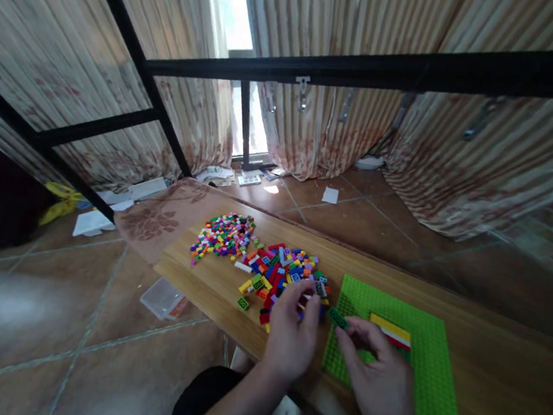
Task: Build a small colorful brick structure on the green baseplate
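Head view: what are the hands gripping?

The right hand (379, 379) pinches a dark green brick (338, 318) between thumb and fingers, over the left edge of the green plate (436, 385). The left hand (292, 332) curls its thumb and forefinger toward a grey brick (319, 288) at the right edge of the large brick pile (276, 271). I can't tell whether that one is firmly gripped.

How much room lies between them?

Just a narrow strip of bare wood separates the pile from the plate, and the two hands' fingertips are near each other there.

And around the plate?

A yellow, white and red stack (391, 330) stands on it, just beyond the right hand's knuckles. Green studs lie bare to its right, and the table (503, 366) shows open wood past that.

Anything near the front edge?

A lone yellow-green brick (243, 303), left of the large pile. The small brick pile (223, 235) sits farther left, with open wood between it and the front edge.
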Tool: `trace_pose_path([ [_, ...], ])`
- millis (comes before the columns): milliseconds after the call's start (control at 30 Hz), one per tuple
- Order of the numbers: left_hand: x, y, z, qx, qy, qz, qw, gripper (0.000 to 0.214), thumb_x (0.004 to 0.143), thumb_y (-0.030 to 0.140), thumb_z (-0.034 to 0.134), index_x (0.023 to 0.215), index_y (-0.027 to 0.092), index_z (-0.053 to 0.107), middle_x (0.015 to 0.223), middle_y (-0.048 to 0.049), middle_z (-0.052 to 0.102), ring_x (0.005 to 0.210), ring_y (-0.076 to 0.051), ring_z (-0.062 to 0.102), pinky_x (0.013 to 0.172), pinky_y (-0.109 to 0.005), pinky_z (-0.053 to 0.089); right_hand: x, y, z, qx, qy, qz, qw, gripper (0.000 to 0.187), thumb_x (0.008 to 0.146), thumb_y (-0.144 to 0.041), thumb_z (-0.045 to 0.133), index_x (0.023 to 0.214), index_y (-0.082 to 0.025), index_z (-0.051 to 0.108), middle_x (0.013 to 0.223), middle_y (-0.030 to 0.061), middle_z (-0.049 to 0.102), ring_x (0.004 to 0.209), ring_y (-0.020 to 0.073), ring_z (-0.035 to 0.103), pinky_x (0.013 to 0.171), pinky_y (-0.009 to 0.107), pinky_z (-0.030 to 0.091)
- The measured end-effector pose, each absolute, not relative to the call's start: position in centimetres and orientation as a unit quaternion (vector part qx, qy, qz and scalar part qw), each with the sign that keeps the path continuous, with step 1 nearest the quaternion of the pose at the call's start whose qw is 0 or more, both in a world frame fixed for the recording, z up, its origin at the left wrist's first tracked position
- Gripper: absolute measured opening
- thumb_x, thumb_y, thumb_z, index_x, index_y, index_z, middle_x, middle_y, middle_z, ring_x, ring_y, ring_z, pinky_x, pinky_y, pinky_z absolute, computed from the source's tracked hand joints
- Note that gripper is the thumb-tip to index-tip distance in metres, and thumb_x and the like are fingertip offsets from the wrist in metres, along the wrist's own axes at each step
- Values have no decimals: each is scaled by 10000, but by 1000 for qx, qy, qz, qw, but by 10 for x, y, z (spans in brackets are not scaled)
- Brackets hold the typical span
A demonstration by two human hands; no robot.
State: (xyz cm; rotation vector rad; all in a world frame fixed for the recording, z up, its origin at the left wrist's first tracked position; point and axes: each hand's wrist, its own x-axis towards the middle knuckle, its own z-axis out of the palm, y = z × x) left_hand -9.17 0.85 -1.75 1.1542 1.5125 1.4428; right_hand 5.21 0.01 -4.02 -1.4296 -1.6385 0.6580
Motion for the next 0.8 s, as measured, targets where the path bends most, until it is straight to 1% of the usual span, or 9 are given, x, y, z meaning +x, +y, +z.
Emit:
trace_pose_path([
  [67,-130,13,-15,441,652,539,300,272,873,270,532,1110,170,622,963,-61,667,809,-149,604,735,-267,488,40,-2,-42,-558,-674,263,406,218,863,-413,569,940,-222,642,782,13,674,692,158,642,662,265,507],
  [133,-171,15,-16,443,718,474,252,279,833,222,552,1091,168,643,966,-65,660,812,-161,596,744,-280,477,27,-3,-46,-548,-695,252,391,199,874,-383,546,931,-222,649,774,11,669,664,152,631,643,263,498],
  [267,-229,14,-21,457,785,349,233,328,735,126,587,1050,151,675,988,-82,665,832,-189,594,755,-296,464,8,-1,-56,-544,-729,188,370,189,873,-347,537,944,-225,663,818,25,679,742,179,639,681,287,481],
  [333,-237,13,-25,477,788,313,233,355,704,84,583,1036,159,685,972,-77,674,846,-193,600,765,-290,460,3,3,-61,-544,-739,160,363,190,881,-340,531,953,-225,663,838,31,680,790,190,636,710,299,470],
  [433,-234,16,-29,512,778,273,242,356,700,58,558,1011,169,694,893,-66,684,818,-193,609,750,-284,455,-2,10,-65,-551,-746,131,351,200,888,-357,533,957,-223,665,829,30,670,776,193,622,707,306,457],
  [533,-227,21,-30,535,768,251,247,365,693,44,543,991,184,700,857,-60,690,807,-203,614,750,-299,446,-6,15,-68,-556,-750,114,340,213,888,-376,546,953,-213,665,826,34,663,796,203,615,719,316,454],
  [667,-227,25,-29,526,775,256,240,357,701,46,532,974,194,708,853,-61,699,807,-208,617,762,-315,440,-7,16,-70,-551,-756,110,337,218,888,-371,554,983,-208,664,837,41,664,813,209,614,718,323,458],
  [733,-230,26,-29,515,777,267,245,316,717,70,536,956,188,707,800,-49,692,775,-195,612,751,-307,442,-6,16,-70,-546,-754,116,345,214,888,-362,556,994,-209,662,849,41,666,818,206,615,728,326,464],
  [800,-233,26,-27,491,772,305,264,275,730,102,545,950,166,697,770,-42,682,749,-180,609,737,-293,449,-5,15,-68,-541,-748,133,361,202,893,-350,551,991,-211,661,863,40,667,830,203,619,744,329,473],
])
